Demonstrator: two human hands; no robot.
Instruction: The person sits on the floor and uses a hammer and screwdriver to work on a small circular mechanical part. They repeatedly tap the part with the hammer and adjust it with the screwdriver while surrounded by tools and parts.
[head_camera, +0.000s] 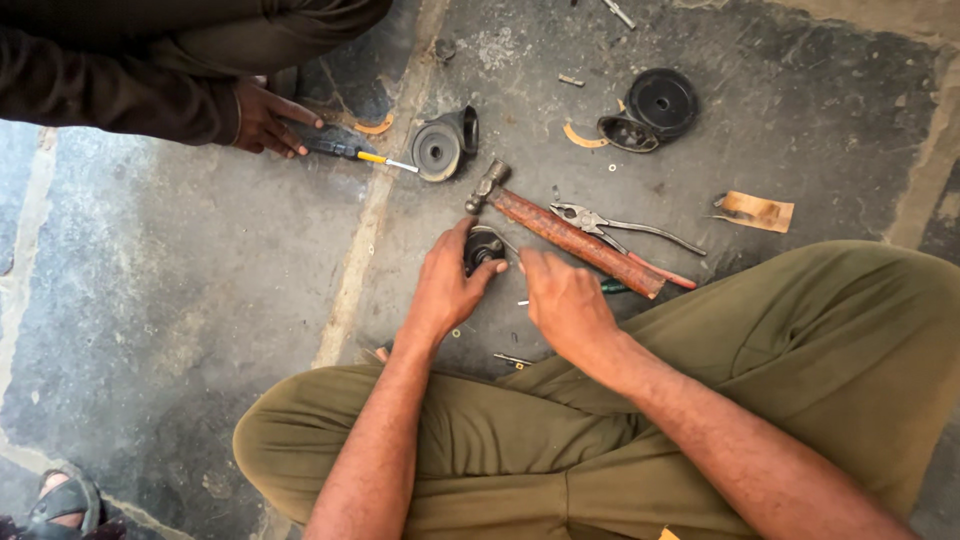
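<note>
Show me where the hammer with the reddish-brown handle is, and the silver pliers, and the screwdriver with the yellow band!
Hammer with the reddish-brown handle (575, 240), head view, middle of the handle.
Silver pliers (585, 216), head view, the pivot behind the jaws.
Screwdriver with the yellow band (371, 157), head view, on the yellow band.

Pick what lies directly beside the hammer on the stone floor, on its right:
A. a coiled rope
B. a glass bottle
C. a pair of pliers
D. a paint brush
C: the pliers, metal jaws and long handles, lie alongside the hammer with its reddish handle.
</note>
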